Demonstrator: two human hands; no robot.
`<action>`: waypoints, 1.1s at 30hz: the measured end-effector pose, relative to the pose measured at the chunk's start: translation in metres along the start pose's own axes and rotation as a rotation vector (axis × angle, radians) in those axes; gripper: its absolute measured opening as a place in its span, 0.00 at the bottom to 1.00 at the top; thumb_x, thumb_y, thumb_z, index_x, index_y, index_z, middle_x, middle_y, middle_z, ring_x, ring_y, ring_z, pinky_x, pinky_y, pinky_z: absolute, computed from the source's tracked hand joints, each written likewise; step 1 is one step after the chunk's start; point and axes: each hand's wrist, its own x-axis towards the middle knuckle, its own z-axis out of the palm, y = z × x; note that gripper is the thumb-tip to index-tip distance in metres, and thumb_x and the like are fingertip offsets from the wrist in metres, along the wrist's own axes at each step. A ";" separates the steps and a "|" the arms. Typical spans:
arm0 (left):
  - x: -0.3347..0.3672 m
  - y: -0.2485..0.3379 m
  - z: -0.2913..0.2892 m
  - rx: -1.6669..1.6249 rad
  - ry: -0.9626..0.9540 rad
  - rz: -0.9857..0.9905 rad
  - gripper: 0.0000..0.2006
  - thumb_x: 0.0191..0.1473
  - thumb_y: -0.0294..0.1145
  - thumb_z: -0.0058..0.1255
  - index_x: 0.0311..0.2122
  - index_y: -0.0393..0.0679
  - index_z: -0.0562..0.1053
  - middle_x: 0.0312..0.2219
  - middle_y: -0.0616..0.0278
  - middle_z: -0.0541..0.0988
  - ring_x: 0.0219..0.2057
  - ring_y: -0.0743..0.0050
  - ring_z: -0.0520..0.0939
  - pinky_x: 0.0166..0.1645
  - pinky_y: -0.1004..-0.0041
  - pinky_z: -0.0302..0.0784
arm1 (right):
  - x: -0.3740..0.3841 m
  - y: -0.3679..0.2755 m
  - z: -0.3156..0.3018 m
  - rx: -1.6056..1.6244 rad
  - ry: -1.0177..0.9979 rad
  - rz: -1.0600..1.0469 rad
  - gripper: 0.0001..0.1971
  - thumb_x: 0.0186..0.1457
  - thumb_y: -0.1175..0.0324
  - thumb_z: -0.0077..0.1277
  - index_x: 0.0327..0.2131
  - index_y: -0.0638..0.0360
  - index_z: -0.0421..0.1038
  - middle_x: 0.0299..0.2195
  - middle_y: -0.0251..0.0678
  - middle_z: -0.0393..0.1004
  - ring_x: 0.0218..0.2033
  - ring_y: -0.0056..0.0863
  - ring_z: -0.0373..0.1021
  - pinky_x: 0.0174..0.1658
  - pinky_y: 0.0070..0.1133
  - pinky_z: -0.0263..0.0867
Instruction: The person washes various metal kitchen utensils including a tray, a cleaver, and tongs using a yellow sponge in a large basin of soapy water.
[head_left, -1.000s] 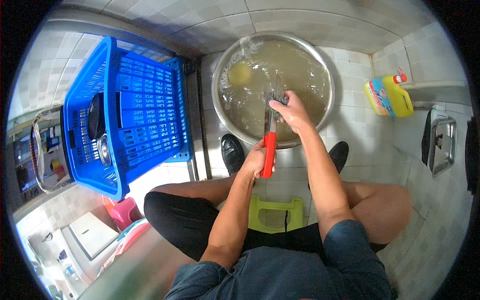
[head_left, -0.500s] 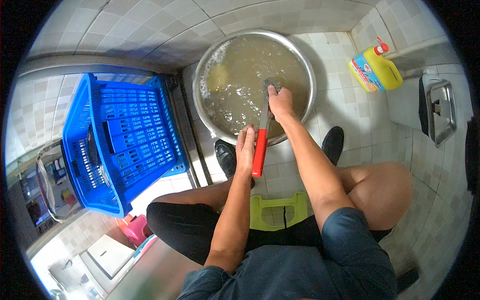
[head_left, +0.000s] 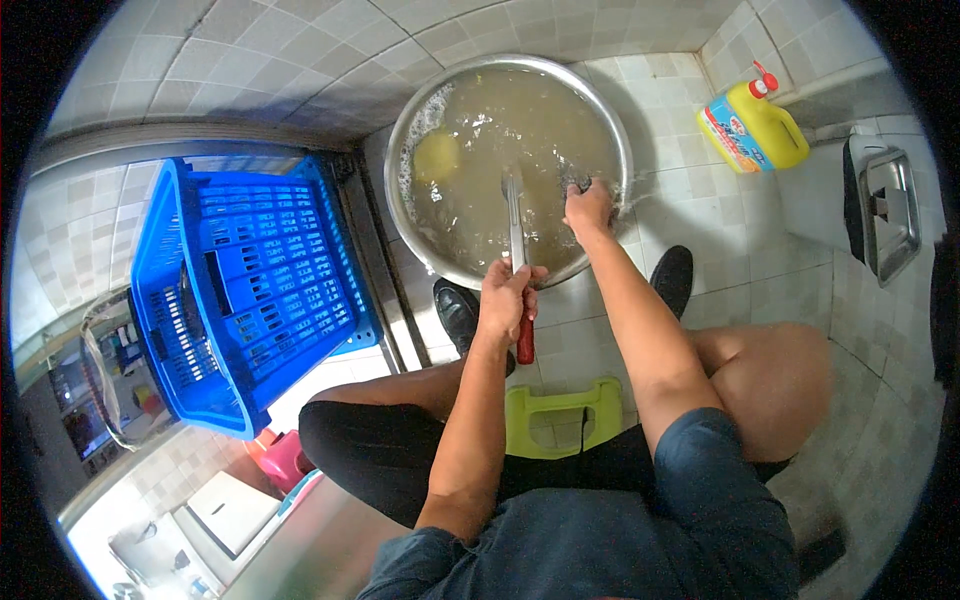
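The fingers of my left hand (head_left: 506,295) are gripping the red-handled metal utensil (head_left: 516,228), which is reaching ahead of them over the murky water (head_left: 530,115) in the round steel basin (head_left: 627,160). Ahead and rightward, my right hand's (head_left: 591,209) fingers are pinching the dark wire scourer (head_left: 574,187).

With the basin (head_left: 626,160) as a clock face, the seated person (head_left: 590,540) is at six o'clock. The left hand (head_left: 500,300), at six by the rim, holds a tool (head_left: 517,225) pointing toward the centre; the right hand (head_left: 590,207), inside near four, holds a scouring pad (head_left: 577,187). An unclear object (head_left: 436,155) sits in the water (head_left: 480,225) at nine. Outside: crate (head_left: 275,290) at eight, jug (head_left: 755,130) between two and three, stool (head_left: 560,399) near six.
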 end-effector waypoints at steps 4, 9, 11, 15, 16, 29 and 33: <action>0.001 0.000 -0.008 0.017 -0.006 -0.016 0.07 0.62 0.28 0.44 0.41 0.39 0.61 0.23 0.59 0.75 0.12 0.78 0.65 0.15 0.75 0.60 | -0.011 -0.010 0.002 0.578 -0.469 0.130 0.19 0.56 0.67 0.57 0.48 0.65 0.66 0.33 0.40 0.76 0.26 0.36 0.74 0.27 0.29 0.70; -0.001 0.001 0.000 0.136 0.001 -0.026 0.07 0.63 0.30 0.45 0.37 0.40 0.62 0.22 0.60 0.73 0.13 0.78 0.66 0.15 0.75 0.60 | -0.030 -0.021 0.021 -0.197 -0.119 -0.774 0.26 0.51 0.61 0.59 0.48 0.70 0.66 0.42 0.57 0.72 0.45 0.47 0.70 0.51 0.37 0.64; -0.005 -0.002 0.015 0.332 0.010 0.053 0.08 0.62 0.31 0.46 0.37 0.38 0.65 0.21 0.63 0.71 0.15 0.80 0.67 0.17 0.75 0.61 | -0.009 -0.007 0.021 -0.299 -0.093 -0.780 0.27 0.52 0.59 0.58 0.47 0.74 0.65 0.43 0.61 0.71 0.46 0.49 0.70 0.52 0.38 0.64; -0.008 -0.022 -0.011 0.575 0.049 0.270 0.10 0.62 0.32 0.47 0.38 0.35 0.68 0.20 0.64 0.71 0.18 0.80 0.70 0.22 0.75 0.65 | -0.011 -0.034 0.026 -0.139 -0.346 -0.329 0.29 0.53 0.56 0.56 0.47 0.76 0.65 0.44 0.61 0.71 0.48 0.52 0.70 0.53 0.39 0.64; -0.012 -0.025 -0.012 0.647 0.074 0.281 0.10 0.62 0.32 0.47 0.39 0.34 0.68 0.19 0.64 0.71 0.19 0.79 0.70 0.24 0.75 0.66 | -0.011 -0.039 0.028 -0.188 -0.274 -0.264 0.25 0.54 0.57 0.57 0.43 0.73 0.68 0.37 0.55 0.74 0.39 0.46 0.73 0.44 0.36 0.67; -0.013 -0.027 -0.018 0.531 0.117 0.184 0.10 0.61 0.34 0.48 0.34 0.37 0.67 0.18 0.68 0.69 0.18 0.82 0.67 0.21 0.76 0.62 | 0.025 -0.004 0.019 0.272 -0.198 0.385 0.07 0.59 0.67 0.45 0.38 0.58 0.69 0.29 0.37 0.73 0.22 0.31 0.70 0.16 0.25 0.60; -0.011 -0.022 -0.024 0.575 0.152 0.201 0.10 0.61 0.34 0.48 0.34 0.37 0.67 0.18 0.67 0.70 0.18 0.82 0.68 0.21 0.76 0.62 | -0.002 -0.015 0.009 0.639 -0.421 0.245 0.12 0.56 0.70 0.51 0.44 0.59 0.68 0.34 0.41 0.73 0.26 0.29 0.72 0.19 0.24 0.64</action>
